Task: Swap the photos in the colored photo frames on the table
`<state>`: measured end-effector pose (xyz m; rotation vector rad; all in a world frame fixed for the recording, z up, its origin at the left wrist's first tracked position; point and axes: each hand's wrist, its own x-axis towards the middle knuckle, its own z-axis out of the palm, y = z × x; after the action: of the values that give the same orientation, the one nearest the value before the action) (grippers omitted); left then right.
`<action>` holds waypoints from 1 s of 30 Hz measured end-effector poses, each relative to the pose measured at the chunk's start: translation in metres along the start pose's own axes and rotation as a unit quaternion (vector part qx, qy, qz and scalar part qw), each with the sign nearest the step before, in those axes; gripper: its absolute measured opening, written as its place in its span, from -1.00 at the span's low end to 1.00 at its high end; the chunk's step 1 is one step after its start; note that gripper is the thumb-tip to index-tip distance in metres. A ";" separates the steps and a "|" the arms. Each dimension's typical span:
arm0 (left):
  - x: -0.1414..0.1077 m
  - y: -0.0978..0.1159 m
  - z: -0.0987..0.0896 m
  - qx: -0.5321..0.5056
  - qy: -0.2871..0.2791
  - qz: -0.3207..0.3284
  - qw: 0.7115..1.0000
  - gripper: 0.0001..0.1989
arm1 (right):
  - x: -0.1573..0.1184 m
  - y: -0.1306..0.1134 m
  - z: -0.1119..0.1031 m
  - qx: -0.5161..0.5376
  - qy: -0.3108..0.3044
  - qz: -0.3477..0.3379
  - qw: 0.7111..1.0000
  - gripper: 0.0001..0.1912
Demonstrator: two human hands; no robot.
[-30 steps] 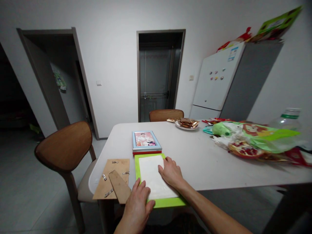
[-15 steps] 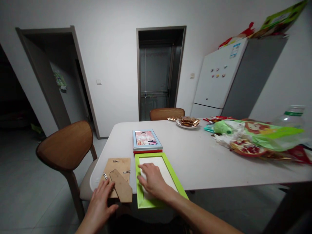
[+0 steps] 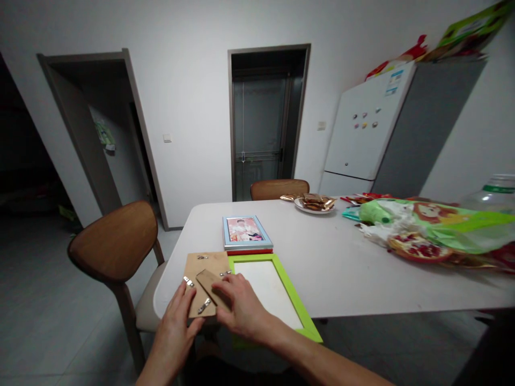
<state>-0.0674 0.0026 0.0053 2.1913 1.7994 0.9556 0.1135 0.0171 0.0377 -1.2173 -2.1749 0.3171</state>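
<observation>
A brown picture frame backing board (image 3: pixel 193 307) lies at the table's front left, with metal clips on it and a slanted stand leg (image 3: pixel 207 280). My left hand (image 3: pixel 175 321) grips its left and front edge, fingers on top and thumb at the near side. My right hand (image 3: pixel 243 311) is closed on the board's right side, over the stand leg; the fingertips' exact hold is partly hidden. Beneath my right forearm is a green picture frame (image 3: pixel 287 279) with a white sheet (image 3: pixel 267 284) inside. The board's right edge meets or slightly overlaps this frame.
Behind the green frame, a light blue picture frame (image 3: pixel 226 233) rests on a red one (image 3: pixel 257 251). A plate of wrapped snacks (image 3: pixel 316 202), a cut pomegranate (image 3: pixel 418 246) and a green plastic bag (image 3: pixel 470 230) are farther right. A wooden chair (image 3: pixel 115 241) stands at left.
My right hand has moved left from the green frame onto the backing board. The board has shifted toward the green frame, and its stand leg now lies farther back. The view has shifted slightly.
</observation>
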 end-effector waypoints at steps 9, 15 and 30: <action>-0.008 0.079 0.049 -0.061 -0.133 0.085 0.986 -0.57 | -0.065 0.062 -0.067 -0.031 -0.041 0.060 0.997 -0.67; 0.002 0.093 0.048 0.007 -0.164 0.100 0.981 -0.72 | -0.066 0.078 -0.057 -0.085 -0.056 0.079 0.992 -0.60; -0.012 0.085 0.059 -0.025 -0.188 0.109 0.976 -0.54 | -0.058 0.054 -0.047 -0.117 -0.075 -0.041 0.989 -0.80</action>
<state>0.0346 -0.0153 -0.0044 2.3776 1.3739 0.5571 0.2020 -0.0056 0.0250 -1.2597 -2.4402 0.1242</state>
